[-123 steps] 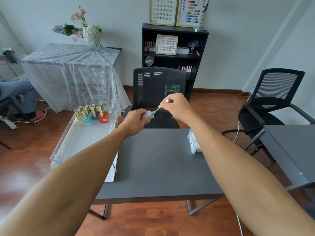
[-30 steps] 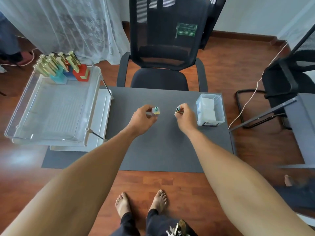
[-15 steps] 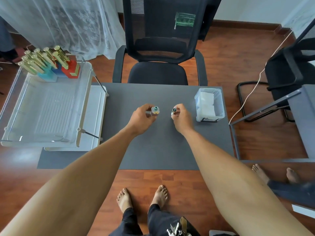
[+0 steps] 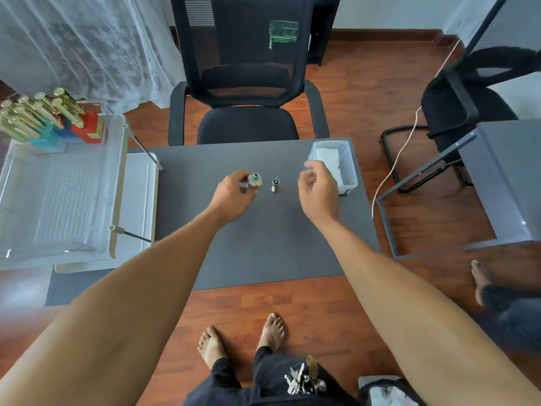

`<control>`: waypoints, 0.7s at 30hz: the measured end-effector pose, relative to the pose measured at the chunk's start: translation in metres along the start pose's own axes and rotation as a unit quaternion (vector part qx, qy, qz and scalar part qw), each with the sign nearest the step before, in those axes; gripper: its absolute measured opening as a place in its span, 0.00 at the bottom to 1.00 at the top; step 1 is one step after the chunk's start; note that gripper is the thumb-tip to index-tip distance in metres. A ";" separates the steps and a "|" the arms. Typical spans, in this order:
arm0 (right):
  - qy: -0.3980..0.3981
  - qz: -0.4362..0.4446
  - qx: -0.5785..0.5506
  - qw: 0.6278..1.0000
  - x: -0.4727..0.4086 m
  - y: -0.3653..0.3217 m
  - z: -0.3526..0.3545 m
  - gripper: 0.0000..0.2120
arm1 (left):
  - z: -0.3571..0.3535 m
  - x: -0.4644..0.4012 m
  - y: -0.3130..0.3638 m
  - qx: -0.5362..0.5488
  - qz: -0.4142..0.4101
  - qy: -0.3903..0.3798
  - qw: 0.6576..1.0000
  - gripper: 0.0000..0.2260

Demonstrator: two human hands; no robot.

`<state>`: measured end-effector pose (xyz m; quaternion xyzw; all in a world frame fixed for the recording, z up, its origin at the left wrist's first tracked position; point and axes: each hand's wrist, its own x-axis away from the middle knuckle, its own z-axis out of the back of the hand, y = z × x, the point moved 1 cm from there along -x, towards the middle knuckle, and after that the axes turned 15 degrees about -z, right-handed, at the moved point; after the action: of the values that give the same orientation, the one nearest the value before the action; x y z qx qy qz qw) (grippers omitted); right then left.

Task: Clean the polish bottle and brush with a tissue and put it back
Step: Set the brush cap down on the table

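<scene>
Bottles of polish [image 4: 44, 118] with gold caps stand packed in coloured bases at the far corner of the clear tray [image 4: 67, 200] on my left, and I judge that is where this one goes back. Moving right, my left hand [image 4: 232, 197] is closed around the open polish bottle [image 4: 254, 180], fingers wrapped on its small body, neck up and uncapped, held just over the grey table [image 4: 263, 244]. It looks like glass, light but hard and slick, so I would keep the grip low on the body and hold it level so nothing spills from the open neck. Just beside it the cap with its brush [image 4: 275, 185] stands alone on the table, brush end up; it is tiny and tips easily, and the bristles are soft and likely wet, so I would pinch it by the cap only. Further right, my right hand [image 4: 317, 190] is loosely curled and holding nothing, fingertips at the near edge of the clear tissue box [image 4: 348, 171]. The tissue [image 4: 326, 156] inside is thin and limp; I would pluck a single sheet by a corner.
</scene>
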<state>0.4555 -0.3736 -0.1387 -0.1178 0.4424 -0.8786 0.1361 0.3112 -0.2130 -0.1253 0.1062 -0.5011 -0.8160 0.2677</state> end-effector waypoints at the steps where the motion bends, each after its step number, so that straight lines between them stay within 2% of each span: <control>1: 0.029 0.006 -0.003 1.000 -0.007 -0.001 0.009 0.08 | -0.003 -0.001 0.002 0.000 0.000 -0.001 1.000 0.10; 3: 0.067 -0.017 0.006 0.998 -0.030 -0.002 0.025 0.08 | -0.007 -0.003 0.005 0.002 0.001 -0.002 1.000 0.11; 5: 0.053 -0.038 0.065 0.996 -0.059 0.002 0.039 0.10 | -0.009 -0.003 0.008 0.005 0.002 0.001 1.000 0.11; 9: -0.066 0.016 0.223 0.972 -0.102 0.018 0.050 0.15 | -0.013 0.001 0.005 -0.002 0.008 0.006 1.000 0.10; 13: -0.161 0.063 0.335 0.926 -0.117 0.028 0.041 0.15 | -0.012 0.005 0.000 -0.010 0.021 0.002 1.000 0.10; 17: -0.143 0.122 0.404 0.895 -0.124 0.031 0.031 0.09 | -0.010 0.004 -0.003 -0.021 0.028 0.007 0.999 0.10; 21: -0.133 0.128 0.414 0.891 -0.127 0.032 0.032 0.09 | -0.014 0.003 -0.003 -0.016 0.026 0.005 1.000 0.10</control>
<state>0.5890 -0.3727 -0.1572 -0.1093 0.0279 -0.9330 0.3418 0.3139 -0.2244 -0.1344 0.0929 -0.4891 -0.8163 0.2928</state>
